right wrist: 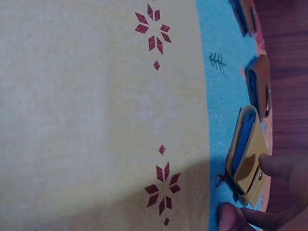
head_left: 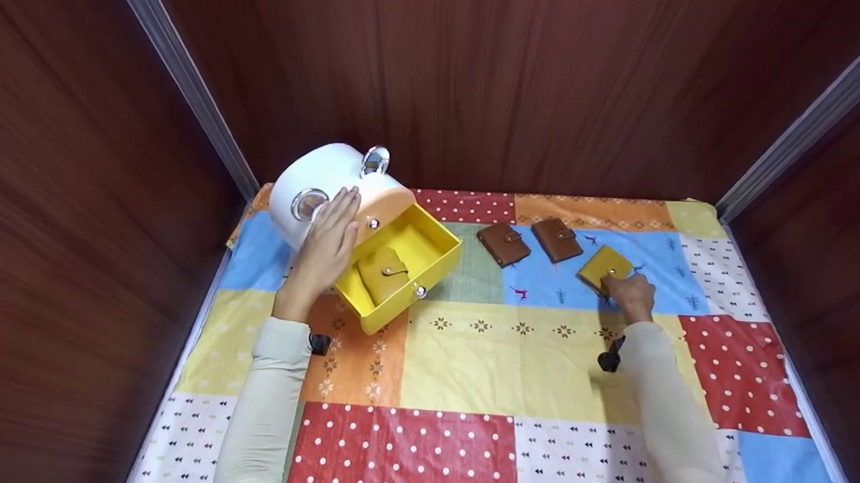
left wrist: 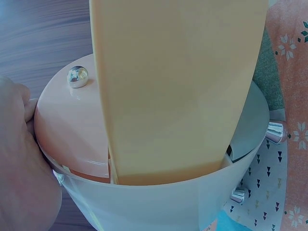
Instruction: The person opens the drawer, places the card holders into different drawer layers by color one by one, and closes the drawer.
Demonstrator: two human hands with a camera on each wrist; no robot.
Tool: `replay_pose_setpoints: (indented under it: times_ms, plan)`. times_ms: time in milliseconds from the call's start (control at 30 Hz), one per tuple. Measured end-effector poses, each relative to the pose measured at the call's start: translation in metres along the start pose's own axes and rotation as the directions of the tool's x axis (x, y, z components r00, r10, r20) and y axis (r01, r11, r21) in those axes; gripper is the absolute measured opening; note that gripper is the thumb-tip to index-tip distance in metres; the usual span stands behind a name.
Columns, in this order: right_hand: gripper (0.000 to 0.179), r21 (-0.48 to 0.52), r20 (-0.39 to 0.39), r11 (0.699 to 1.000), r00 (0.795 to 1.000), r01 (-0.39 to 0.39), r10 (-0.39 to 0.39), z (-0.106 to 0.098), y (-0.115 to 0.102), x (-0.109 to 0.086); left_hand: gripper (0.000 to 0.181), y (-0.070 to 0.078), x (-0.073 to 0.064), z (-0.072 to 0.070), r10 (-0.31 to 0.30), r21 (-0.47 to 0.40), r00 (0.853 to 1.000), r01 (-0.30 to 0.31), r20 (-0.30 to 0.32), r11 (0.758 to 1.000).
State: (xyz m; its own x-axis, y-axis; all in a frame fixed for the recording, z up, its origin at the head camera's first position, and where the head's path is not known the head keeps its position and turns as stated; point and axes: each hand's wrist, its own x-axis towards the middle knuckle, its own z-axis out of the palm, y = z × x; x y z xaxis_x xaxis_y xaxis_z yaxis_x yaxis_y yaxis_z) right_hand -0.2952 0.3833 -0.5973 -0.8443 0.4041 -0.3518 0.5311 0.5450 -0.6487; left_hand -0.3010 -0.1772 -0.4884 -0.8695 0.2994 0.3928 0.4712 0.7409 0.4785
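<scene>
A white rounded drawer box [head_left: 324, 166] with a peach front stands at the back left. My left hand [head_left: 323, 248] rests on its side with straight fingers, near a round chrome-rimmed window [head_left: 308, 204]. Its yellow drawer [head_left: 434, 271] is pulled out, and a mustard wallet [head_left: 376, 277] with a snap strap lies inside. At the right, my right hand [head_left: 632, 295] pinches the near corner of another mustard wallet [head_left: 603, 265]. In the right wrist view, the thumb [right wrist: 274, 165] is on that wallet's upper face and other fingers [right wrist: 233, 217] are at its lower edge.
Two brown wallets, one nearer the box [head_left: 503, 244] and one further right [head_left: 556, 240], lie on the patchwork tablecloth [head_left: 468, 359]. Dark wood-look panels [head_left: 480, 84] close in the table at the back and both sides. A chrome knob [head_left: 420, 292] juts from the drawer front.
</scene>
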Motion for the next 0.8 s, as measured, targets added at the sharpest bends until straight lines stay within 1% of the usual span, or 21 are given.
replay_pose_setpoints:
  times_ms: [200,333,400,533,633,800]
  plan:
    - [0.036,-0.046,-0.011,0.999,1.000,-0.012,0.012,0.0041,0.0015,0.0036,0.053,0.0009,-0.0001,0.0002,0.003,-0.008,1.000,-0.003,-0.002,1.000]
    - [0.035,-0.067,-0.023,0.998,1.000,0.000,-0.002,0.0051,0.0036,0.0049,0.053,0.0007,-0.0003,0.0002,0.002,-0.010,1.000,-0.002,0.001,1.000]
    - [0.039,-0.071,-0.026,0.997,1.000,-0.001,0.000,0.0056,0.0042,0.0048,0.053,0.0010,-0.0006,-0.0001,0.004,-0.010,1.000,-0.004,0.001,1.000]
    - [0.060,-0.043,-0.013,0.999,1.000,-0.029,0.029,0.0064,0.0036,0.0030,0.052,0.0015,-0.0013,-0.0004,0.007,-0.013,1.000,-0.007,-0.009,1.000]
    - [0.072,-0.010,-0.009,0.999,0.999,-0.046,0.046,0.0066,0.0034,0.0021,0.052,0.0016,-0.0015,-0.0004,0.004,-0.016,1.000,-0.004,-0.014,1.000]
    - [0.071,0.053,-0.044,0.998,0.998,-0.031,0.034,0.0085,0.0039,0.0009,0.052,0.0012,-0.0013,-0.0001,-0.006,-0.015,1.000,0.006,-0.008,1.000]
